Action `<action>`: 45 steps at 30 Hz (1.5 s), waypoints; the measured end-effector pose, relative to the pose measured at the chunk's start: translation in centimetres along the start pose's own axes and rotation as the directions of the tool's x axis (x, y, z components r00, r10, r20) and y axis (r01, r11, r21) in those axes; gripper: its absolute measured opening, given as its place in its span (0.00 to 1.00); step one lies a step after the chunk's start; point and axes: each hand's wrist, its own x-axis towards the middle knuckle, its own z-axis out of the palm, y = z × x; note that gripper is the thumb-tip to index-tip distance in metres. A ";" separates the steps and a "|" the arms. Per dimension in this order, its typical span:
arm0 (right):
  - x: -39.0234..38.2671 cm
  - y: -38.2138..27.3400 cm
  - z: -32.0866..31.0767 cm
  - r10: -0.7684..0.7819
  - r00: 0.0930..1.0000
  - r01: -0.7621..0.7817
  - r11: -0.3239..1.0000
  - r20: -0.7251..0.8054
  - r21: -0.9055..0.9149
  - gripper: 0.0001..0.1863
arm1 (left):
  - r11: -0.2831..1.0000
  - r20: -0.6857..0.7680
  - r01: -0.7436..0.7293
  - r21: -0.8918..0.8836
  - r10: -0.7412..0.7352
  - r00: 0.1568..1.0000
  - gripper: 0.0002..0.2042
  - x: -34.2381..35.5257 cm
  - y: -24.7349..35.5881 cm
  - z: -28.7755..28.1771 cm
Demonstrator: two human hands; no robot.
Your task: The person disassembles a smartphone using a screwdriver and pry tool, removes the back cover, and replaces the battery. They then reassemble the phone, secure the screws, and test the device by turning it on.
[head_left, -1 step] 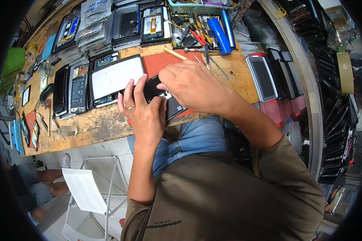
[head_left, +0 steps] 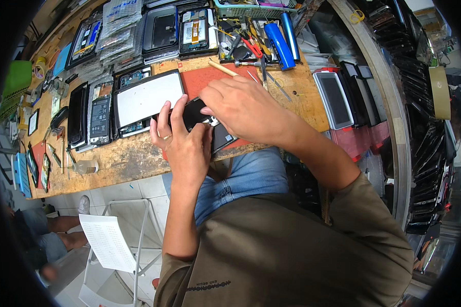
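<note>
A black tablet (head_left: 222,138) with a small pale label lies on the red mat (head_left: 200,78) at the bench's near edge, partly covered by my hands. My left hand (head_left: 182,140) grips its left side, thumb bent over the face and the other fingers spread along the edge. Over the upper part is my right hand (head_left: 241,105), its fingers curled in and the thumb pressed towards them; whatever they pinch is hidden. Just left of the tablet, a white panel (head_left: 147,100) rests on an opened device with a blue circuit board.
Opened devices, one with a black battery (head_left: 100,118), line the left bench. Behind are a tool tray (head_left: 246,38), a blue cylinder (head_left: 279,46) and bubble-wrapped packs (head_left: 120,28). A white tablet (head_left: 333,100) stands right. A white chair (head_left: 107,240) and a seated person are lower left.
My right hand has shifted very slightly left over the tablet. My left hand and the tablet stay in place.
</note>
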 end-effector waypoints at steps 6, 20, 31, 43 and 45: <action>-0.4 -0.4 -0.2 0.088 0.995 -0.091 0.991 0.040 0.100 0.12 | 0.997 -0.060 -0.043 -0.070 0.039 0.997 0.05 0.0 -0.7 0.3; -2.2 -2.0 3.1 0.558 0.803 -0.248 0.633 -0.211 0.733 0.12 | 0.954 -0.269 -0.057 -0.294 -0.026 0.963 0.09 -1.2 -3.2 1.2; -2.3 -2.4 2.7 0.556 0.817 -0.265 0.593 -0.149 0.760 0.14 | 0.952 -0.271 -0.050 -0.303 -0.035 0.962 0.09 -1.2 -2.8 1.0; -2.1 -2.4 2.5 0.526 0.830 -0.259 0.658 -0.186 0.707 0.12 | 0.942 -0.262 -0.056 -0.330 -0.035 0.964 0.07 -1.1 -2.7 0.7; -2.1 -2.4 2.4 0.525 0.832 -0.263 0.657 -0.179 0.706 0.12 | 0.940 -0.258 -0.048 -0.337 -0.043 0.965 0.07 -1.1 -2.7 0.7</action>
